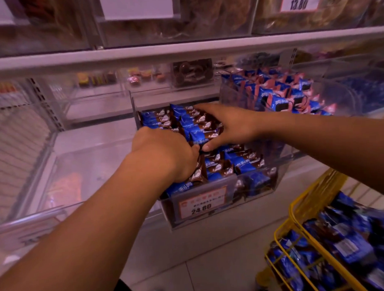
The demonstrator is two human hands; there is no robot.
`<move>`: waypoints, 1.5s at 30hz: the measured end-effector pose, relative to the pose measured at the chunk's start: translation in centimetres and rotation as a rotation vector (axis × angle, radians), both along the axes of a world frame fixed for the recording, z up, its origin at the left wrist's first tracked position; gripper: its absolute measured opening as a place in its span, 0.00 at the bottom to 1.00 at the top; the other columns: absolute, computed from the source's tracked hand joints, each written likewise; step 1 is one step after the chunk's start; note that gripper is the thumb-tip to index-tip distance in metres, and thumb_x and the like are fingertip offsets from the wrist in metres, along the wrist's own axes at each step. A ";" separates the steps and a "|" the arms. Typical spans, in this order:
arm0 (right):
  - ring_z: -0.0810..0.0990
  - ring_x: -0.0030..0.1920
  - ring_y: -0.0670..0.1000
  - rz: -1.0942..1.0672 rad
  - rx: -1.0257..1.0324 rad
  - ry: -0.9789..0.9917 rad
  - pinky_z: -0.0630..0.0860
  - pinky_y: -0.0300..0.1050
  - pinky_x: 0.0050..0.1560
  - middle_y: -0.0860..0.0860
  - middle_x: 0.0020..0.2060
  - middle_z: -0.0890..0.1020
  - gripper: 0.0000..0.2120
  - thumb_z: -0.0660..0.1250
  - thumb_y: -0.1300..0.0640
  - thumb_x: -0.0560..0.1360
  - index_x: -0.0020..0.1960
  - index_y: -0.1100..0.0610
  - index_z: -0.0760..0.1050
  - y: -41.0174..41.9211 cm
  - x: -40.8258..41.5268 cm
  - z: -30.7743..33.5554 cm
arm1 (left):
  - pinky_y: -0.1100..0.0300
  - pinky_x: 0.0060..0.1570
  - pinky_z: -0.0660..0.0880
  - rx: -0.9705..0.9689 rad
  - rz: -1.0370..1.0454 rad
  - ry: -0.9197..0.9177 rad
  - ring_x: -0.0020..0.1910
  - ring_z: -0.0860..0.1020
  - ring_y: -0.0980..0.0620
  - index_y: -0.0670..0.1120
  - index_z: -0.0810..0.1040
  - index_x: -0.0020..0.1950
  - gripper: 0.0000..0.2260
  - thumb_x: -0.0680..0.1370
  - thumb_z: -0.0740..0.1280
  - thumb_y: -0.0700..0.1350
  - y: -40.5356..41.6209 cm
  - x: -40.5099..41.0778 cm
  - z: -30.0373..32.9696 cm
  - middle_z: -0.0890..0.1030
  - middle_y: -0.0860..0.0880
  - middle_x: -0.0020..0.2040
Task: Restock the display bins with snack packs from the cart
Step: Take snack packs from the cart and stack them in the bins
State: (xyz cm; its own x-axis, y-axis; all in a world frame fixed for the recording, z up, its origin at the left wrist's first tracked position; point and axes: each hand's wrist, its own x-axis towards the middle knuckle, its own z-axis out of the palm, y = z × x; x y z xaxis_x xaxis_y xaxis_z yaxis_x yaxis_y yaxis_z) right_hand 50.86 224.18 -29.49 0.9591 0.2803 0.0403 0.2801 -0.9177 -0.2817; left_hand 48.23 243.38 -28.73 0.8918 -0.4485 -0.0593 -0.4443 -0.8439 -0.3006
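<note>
A clear display bin [213,218] with an orange price tag reading 24.80 stands on the lower shelf, filled with rows of blue-and-brown snack packs [235,163]. My left hand [165,152] rests on the packs at the bin's left side, its fingers curled down among them. My right hand [227,124] lies flat over a row of packs near the bin's middle, thumb against the row's front end. Both hands press on the same row from either side. A yellow wire cart [298,220] at the lower right holds several blue snack bags [347,246].
A neighbouring bin [232,93] of blue-and-pink packs stands to the right. Clear, mostly bare bins [63,171] sit to the left. An upper shelf edge [183,51] carries bins of brown snacks and a 13.80 tag. Tiled floor lies below.
</note>
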 end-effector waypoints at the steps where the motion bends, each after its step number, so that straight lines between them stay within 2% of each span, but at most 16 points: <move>1: 0.60 0.76 0.51 0.048 -0.073 0.007 0.58 0.40 0.74 0.54 0.78 0.60 0.49 0.76 0.43 0.70 0.80 0.56 0.52 0.0 0.1 -0.3 | 0.47 0.65 0.63 0.010 0.001 -0.001 0.64 0.74 0.44 0.48 0.74 0.65 0.27 0.83 0.44 0.62 -0.1 0.0 -0.1 0.78 0.46 0.64; 3: 0.47 0.80 0.52 0.075 -0.235 0.094 0.46 0.41 0.76 0.54 0.81 0.45 0.48 0.68 0.39 0.75 0.81 0.55 0.43 0.2 0.4 -0.6 | 0.46 0.67 0.61 0.028 0.002 0.004 0.65 0.73 0.44 0.48 0.73 0.66 0.27 0.83 0.43 0.62 -0.2 0.0 -0.1 0.77 0.46 0.65; 6: 0.39 0.80 0.52 0.053 -0.341 0.238 0.42 0.44 0.76 0.51 0.79 0.34 0.46 0.61 0.35 0.77 0.81 0.51 0.36 0.3 1.1 -0.8 | 0.47 0.65 0.64 0.045 0.012 0.020 0.66 0.73 0.45 0.48 0.72 0.68 0.27 0.83 0.43 0.62 -0.4 0.1 -0.1 0.77 0.46 0.66; 13: 0.32 0.78 0.55 0.080 -0.635 0.092 0.42 0.60 0.78 0.48 0.78 0.32 0.50 0.53 0.23 0.70 0.80 0.45 0.33 0.2 2.3 -0.8 | 0.48 0.63 0.65 0.023 -0.004 -0.020 0.65 0.74 0.45 0.48 0.73 0.67 0.27 0.83 0.44 0.62 -0.2 0.3 -0.5 0.77 0.46 0.65; 18: 0.32 0.78 0.57 0.035 -0.651 -0.068 0.42 0.62 0.78 0.50 0.79 0.34 0.54 0.49 0.19 0.68 0.80 0.49 0.36 0.2 -0.1 -0.5 | 0.50 0.49 0.69 -0.119 0.011 -0.055 0.54 0.77 0.44 0.49 0.76 0.60 0.22 0.82 0.51 0.61 -0.4 0.4 -0.3 0.79 0.46 0.56; 21: 0.39 0.79 0.58 -0.022 -0.560 -0.176 0.47 0.59 0.78 0.54 0.80 0.41 0.54 0.53 0.22 0.70 0.81 0.55 0.41 -0.7 -3.7 2.1 | 0.53 0.39 0.69 -0.374 -0.032 -0.214 0.41 0.75 0.43 0.45 0.78 0.50 0.18 0.81 0.58 0.58 -1.2 -0.4 0.4 0.76 0.45 0.42; 23: 0.57 0.78 0.59 0.002 -0.547 -0.322 0.60 0.55 0.75 0.58 0.78 0.59 0.43 0.56 0.29 0.75 0.79 0.58 0.58 -2.3 -7.7 3.9 | 0.53 0.36 0.72 -0.578 -0.152 -0.323 0.37 0.76 0.42 0.46 0.79 0.46 0.17 0.80 0.60 0.57 -2.2 -2.1 1.0 0.77 0.45 0.38; 25: 0.80 0.57 0.59 0.012 -0.455 -0.481 0.76 0.52 0.53 0.56 0.56 0.81 0.25 0.56 0.37 0.78 0.59 0.53 0.79 -5.1 -12.7 4.7 | 0.49 0.38 0.76 -0.744 -0.296 -0.360 0.38 0.79 0.39 0.47 0.80 0.43 0.16 0.79 0.61 0.56 -3.6 -4.6 1.5 0.82 0.44 0.38; 27: 0.80 0.37 0.58 -0.069 -0.391 -0.465 0.73 0.47 0.35 0.52 0.34 0.80 0.22 0.55 0.40 0.78 0.38 0.53 0.77 -8.0 -17.9 4.7 | 0.50 0.36 0.76 -0.830 -0.499 -0.364 0.38 0.80 0.41 0.47 0.78 0.39 0.15 0.78 0.62 0.55 -5.5 -7.7 1.8 0.83 0.46 0.37; 28: 0.78 0.34 0.57 -0.106 -0.400 -0.354 0.71 0.46 0.34 0.52 0.31 0.79 0.22 0.56 0.40 0.78 0.36 0.54 0.75 -9.3 -20.0 4.2 | 0.52 0.34 0.75 -0.835 -0.627 -0.341 0.36 0.80 0.42 0.48 0.77 0.37 0.14 0.78 0.62 0.55 -6.8 -9.4 1.9 0.82 0.48 0.35; 31: 0.81 0.45 0.51 -0.200 -0.445 0.352 0.73 0.41 0.46 0.49 0.45 0.84 0.15 0.68 0.41 0.76 0.51 0.52 0.80 -13.4 -23.3 1.2 | 0.57 0.33 0.70 -0.593 -0.905 -0.122 0.38 0.80 0.45 0.51 0.76 0.39 0.15 0.75 0.59 0.60 -12.3 -13.4 1.4 0.81 0.51 0.36; 34: 0.80 0.59 0.54 -0.395 -0.312 0.993 0.78 0.54 0.60 0.48 0.58 0.81 0.24 0.78 0.47 0.69 0.62 0.49 0.76 -15.9 -24.7 -1.9 | 0.62 0.30 0.67 -0.092 -0.834 0.270 0.36 0.77 0.47 0.49 0.76 0.39 0.19 0.75 0.64 0.64 -18.5 -16.4 -0.8 0.75 0.52 0.34; 37: 0.75 0.59 0.49 -0.386 -0.508 0.995 0.80 0.44 0.44 0.46 0.70 0.72 0.45 0.80 0.42 0.64 0.75 0.46 0.62 -16.8 -25.1 -4.6 | 0.70 0.16 0.64 0.355 -0.622 0.701 0.27 0.65 0.58 0.43 0.77 0.64 0.25 0.77 0.66 0.62 -22.8 -18.2 -5.4 0.75 0.51 0.44; 40: 0.68 0.71 0.53 -0.345 -0.569 0.893 0.70 0.41 0.57 0.48 0.76 0.62 0.58 0.81 0.37 0.60 0.79 0.44 0.51 -17.4 -25.1 -6.1 | 0.68 0.28 0.74 0.466 -0.465 0.822 0.38 0.76 0.50 0.45 0.72 0.70 0.37 0.70 0.69 0.69 -23.9 -17.6 -9.2 0.76 0.49 0.65; 42: 0.70 0.69 0.53 -0.338 -0.482 0.861 0.66 0.41 0.56 0.47 0.74 0.66 0.52 0.81 0.39 0.60 0.77 0.46 0.58 -17.6 -24.9 -6.0 | 0.58 0.47 0.80 0.428 -0.462 0.853 0.53 0.80 0.46 0.49 0.75 0.69 0.41 0.64 0.72 0.72 -23.9 -16.9 -10.3 0.78 0.49 0.66; 45: 0.74 0.64 0.56 -0.301 -0.451 0.872 0.74 0.50 0.59 0.51 0.68 0.73 0.41 0.80 0.38 0.61 0.68 0.52 0.71 -17.7 -24.5 -5.3 | 0.54 0.41 0.83 0.386 -0.350 1.018 0.50 0.83 0.46 0.49 0.80 0.54 0.33 0.60 0.76 0.70 -23.7 -15.8 -10.6 0.80 0.49 0.57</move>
State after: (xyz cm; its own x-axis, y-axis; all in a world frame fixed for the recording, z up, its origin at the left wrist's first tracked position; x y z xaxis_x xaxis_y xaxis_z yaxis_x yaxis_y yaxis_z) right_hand 26.34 206.44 -34.80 0.6374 -0.1603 -0.7537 -0.1166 -0.9869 0.1113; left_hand 32.40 219.72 -39.29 0.1803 -0.4580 -0.8705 -0.8228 -0.5552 0.1217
